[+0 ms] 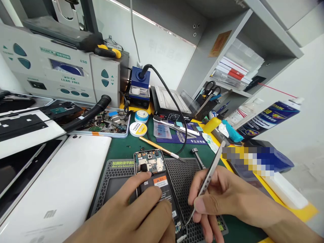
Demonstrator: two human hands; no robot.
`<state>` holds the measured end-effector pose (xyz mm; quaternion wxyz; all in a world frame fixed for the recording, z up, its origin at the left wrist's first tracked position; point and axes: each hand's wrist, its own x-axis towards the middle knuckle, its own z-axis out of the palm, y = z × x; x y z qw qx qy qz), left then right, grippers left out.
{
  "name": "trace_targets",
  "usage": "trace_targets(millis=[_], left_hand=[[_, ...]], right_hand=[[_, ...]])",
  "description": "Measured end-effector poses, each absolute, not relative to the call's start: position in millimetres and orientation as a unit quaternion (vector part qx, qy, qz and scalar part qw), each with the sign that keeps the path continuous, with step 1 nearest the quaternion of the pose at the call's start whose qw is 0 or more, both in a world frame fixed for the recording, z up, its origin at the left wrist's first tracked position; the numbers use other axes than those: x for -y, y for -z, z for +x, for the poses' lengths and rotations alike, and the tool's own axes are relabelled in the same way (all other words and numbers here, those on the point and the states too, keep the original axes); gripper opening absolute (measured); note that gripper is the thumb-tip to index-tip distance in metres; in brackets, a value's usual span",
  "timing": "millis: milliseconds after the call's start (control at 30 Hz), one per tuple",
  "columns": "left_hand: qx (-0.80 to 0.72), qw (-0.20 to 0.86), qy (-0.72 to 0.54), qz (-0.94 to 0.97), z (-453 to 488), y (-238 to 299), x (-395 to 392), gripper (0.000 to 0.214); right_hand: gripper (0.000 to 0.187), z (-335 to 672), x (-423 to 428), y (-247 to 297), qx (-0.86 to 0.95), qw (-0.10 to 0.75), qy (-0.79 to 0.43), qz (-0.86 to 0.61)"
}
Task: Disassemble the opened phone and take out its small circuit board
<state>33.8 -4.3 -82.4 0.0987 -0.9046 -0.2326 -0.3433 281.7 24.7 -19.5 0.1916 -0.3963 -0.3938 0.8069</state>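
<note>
An opened smartphone (160,163) lies on the grey anti-slip mat (116,168), its circuit board (149,160) and black battery bared. My left hand (141,209) is laid over the phone and grips it, fingers bent across the battery. Its index fingertip touches a black piece (143,167) below the board; its thumb is hidden. In my right hand (215,195), pinched between thumb and fingers, are metal tweezers (211,170). They slant down, and their tips are at the phone's lower right edge.
To the left lie a white phone back cover (60,185) and a parts tray (113,130). A hot-air station (60,71) stands behind. Beyond the mat are a gold-handled pen tool (157,147), round tins (138,129) and a black cable (184,118). A spray can (270,118) stands right.
</note>
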Motion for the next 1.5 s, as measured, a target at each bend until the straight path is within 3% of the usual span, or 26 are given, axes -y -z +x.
trace_targets(millis=[1067,1433,1500], left_hand=[[0.238,0.089,0.378,-0.89,37.0,82.3,-2.1,0.016],[0.239,0.093,0.356,-0.898,35.1,77.9,-2.1,0.031],[0.246,0.078,0.38,-0.888,38.2,78.8,-1.9,0.024]], right_hand=[[0.022,283.3,-23.5,20.3,0.413,0.19,-0.789,-0.413],[0.024,281.8,-23.7,18.1,0.419,0.189,-0.786,-0.414],[0.024,281.2,-23.9,17.4,0.421,0.186,-0.785,-0.415]])
